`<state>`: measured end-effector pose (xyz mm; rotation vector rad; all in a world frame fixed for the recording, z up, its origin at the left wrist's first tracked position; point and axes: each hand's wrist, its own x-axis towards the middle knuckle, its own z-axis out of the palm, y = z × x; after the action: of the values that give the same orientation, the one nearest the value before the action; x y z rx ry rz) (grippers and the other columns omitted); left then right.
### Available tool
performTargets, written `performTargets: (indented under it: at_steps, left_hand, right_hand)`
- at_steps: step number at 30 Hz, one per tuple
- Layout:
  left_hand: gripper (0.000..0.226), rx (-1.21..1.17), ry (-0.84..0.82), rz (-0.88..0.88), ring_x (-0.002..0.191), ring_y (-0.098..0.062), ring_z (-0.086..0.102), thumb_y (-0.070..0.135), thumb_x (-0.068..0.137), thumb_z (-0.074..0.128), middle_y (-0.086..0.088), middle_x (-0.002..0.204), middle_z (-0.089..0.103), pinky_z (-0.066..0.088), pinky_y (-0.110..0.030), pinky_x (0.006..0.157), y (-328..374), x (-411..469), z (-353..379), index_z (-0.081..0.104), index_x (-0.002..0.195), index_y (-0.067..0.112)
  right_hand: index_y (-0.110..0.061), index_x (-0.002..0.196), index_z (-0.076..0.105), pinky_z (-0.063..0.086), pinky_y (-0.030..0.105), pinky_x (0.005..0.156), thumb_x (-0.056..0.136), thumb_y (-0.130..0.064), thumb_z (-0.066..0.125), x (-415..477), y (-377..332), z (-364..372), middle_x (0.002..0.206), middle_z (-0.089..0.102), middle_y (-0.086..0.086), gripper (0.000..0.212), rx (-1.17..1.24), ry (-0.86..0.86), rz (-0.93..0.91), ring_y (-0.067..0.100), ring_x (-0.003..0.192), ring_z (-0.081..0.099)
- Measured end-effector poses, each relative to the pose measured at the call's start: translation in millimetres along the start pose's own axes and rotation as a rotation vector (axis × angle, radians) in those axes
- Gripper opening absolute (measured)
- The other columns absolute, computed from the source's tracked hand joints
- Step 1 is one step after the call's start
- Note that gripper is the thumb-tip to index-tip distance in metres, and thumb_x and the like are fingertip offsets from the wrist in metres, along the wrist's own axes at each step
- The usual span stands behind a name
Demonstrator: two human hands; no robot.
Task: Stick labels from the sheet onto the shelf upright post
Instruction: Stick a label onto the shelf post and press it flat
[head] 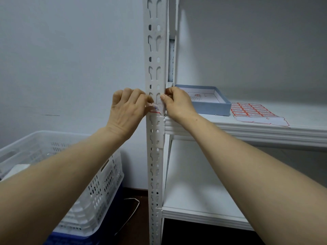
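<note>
Work at the shelf upright post [155,50] — one label [156,108] under both hands
The left hand [125,110] curls its fingertips onto the red-edged label's left end; the right hand [177,103] pinches the right end round the post's edge, just above the shelf [247,131] — the label sheet [256,113] lies farther right on it, beside a blue box [210,106].

Space left of the post [154,50] is open above the crate [99,183]; a blue box [208,106] crowds its right.
</note>
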<state>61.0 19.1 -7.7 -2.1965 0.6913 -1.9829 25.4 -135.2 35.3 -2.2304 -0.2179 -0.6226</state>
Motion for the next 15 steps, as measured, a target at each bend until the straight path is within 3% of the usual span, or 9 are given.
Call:
performTargets:
  at_steps: [5, 10, 15]
  left_hand:
    - [0.034, -0.039, -0.009, 0.011, 0.083, -0.021, 0.04, 0.039, 0.095, 0.044, -0.002, 0.078, 0.063, 0.027, -0.033, 0.074, 1.4, 6.8, 1.1, 0.066, 0.083, 0.016]
    - [0.023, -0.105, 0.02, -0.008, 0.079, -0.018, 0.041, 0.036, 0.087, 0.059, 0.001, 0.072, 0.063, 0.026, -0.032, 0.074, 0.8, 9.8, -0.6, 0.067, 0.076, 0.017]
    - [0.026, -0.116, -0.035, -0.043, 0.079, -0.02, 0.04, 0.035, 0.088, 0.055, -0.001, 0.071, 0.061, 0.026, -0.034, 0.073, 4.7, 7.8, -2.3, 0.066, 0.076, 0.015]
  right_hand:
    - [-0.006, 0.12, 0.054, 0.042, 0.032, 0.088, 0.098, -0.023, 0.045, -0.7, -0.2, -0.3, 0.119, 0.061, 0.011, 0.029, 0.005, -0.001, -0.004, 0.026, 0.109, 0.055]
    - [-0.005, 0.12, 0.054, 0.042, 0.031, 0.087, 0.098, -0.022, 0.045, 0.4, 0.8, 0.2, 0.119, 0.061, 0.011, 0.029, 0.009, -0.001, -0.003, 0.027, 0.109, 0.055]
    - [-0.005, 0.121, 0.055, 0.043, 0.032, 0.089, 0.098, -0.023, 0.045, 1.3, 1.1, 1.0, 0.119, 0.061, 0.011, 0.031, 0.001, 0.001, -0.002, 0.027, 0.109, 0.056]
